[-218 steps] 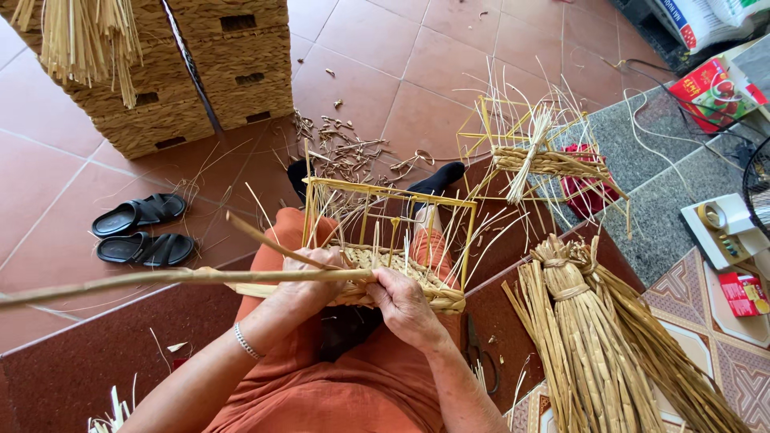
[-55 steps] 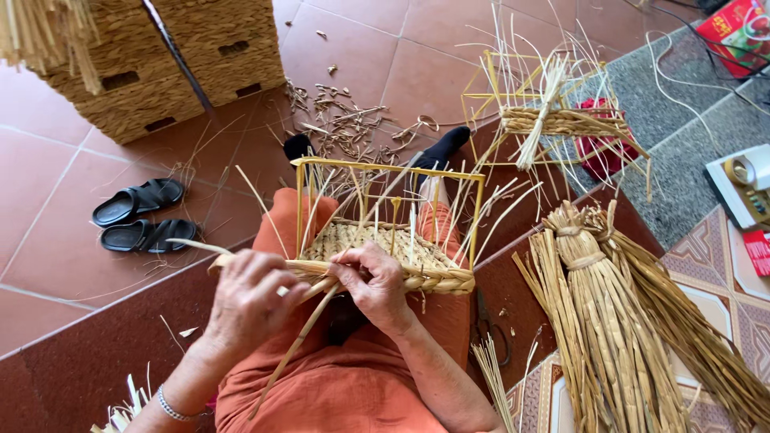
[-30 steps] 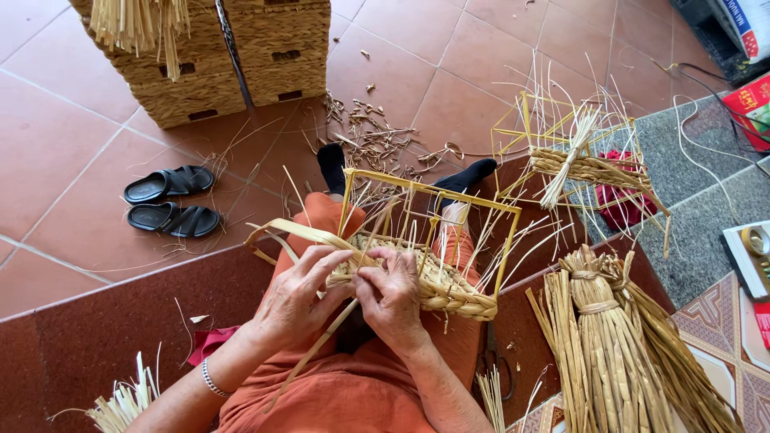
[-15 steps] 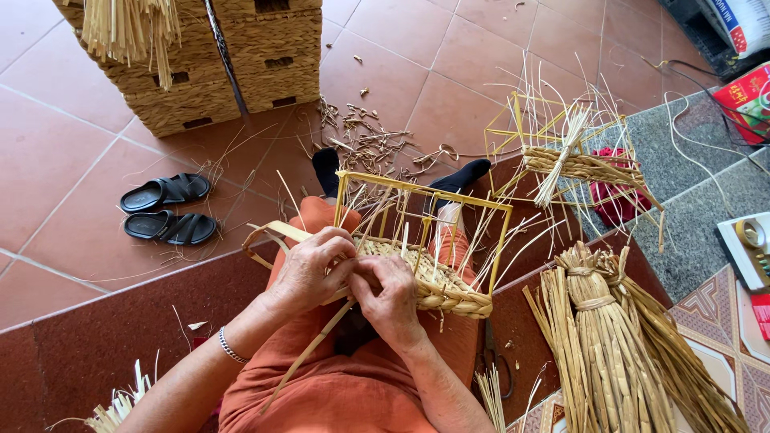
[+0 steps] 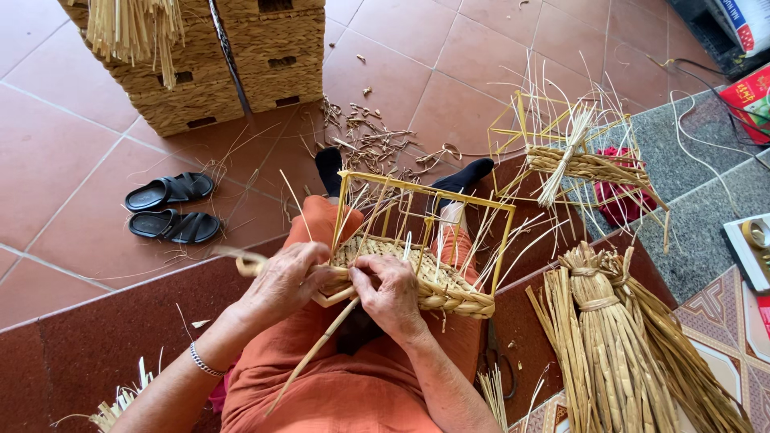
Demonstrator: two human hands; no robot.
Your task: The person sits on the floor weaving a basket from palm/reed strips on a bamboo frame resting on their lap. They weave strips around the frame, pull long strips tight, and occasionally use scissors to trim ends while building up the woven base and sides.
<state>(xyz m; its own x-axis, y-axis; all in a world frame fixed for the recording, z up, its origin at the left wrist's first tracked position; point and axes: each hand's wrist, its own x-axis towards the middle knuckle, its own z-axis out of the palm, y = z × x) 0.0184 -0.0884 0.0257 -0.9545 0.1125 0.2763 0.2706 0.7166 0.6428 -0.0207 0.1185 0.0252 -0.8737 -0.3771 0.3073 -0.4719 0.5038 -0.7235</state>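
At the frame's centre, your left hand [image 5: 282, 282] and right hand [image 5: 391, 295] both pinched shut on straw strands [image 5: 314, 353], half-woven basket [image 5: 425, 277] on its yellow wire frame resting across your lap, straw bundle [image 5: 618, 353] lower right, black sandals [image 5: 170, 207] left.

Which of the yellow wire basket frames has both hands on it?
The half-woven yellow wire frame resting on the lap: left hand and right hand grip its straw-woven edge. The other frame sits untouched on the floor.
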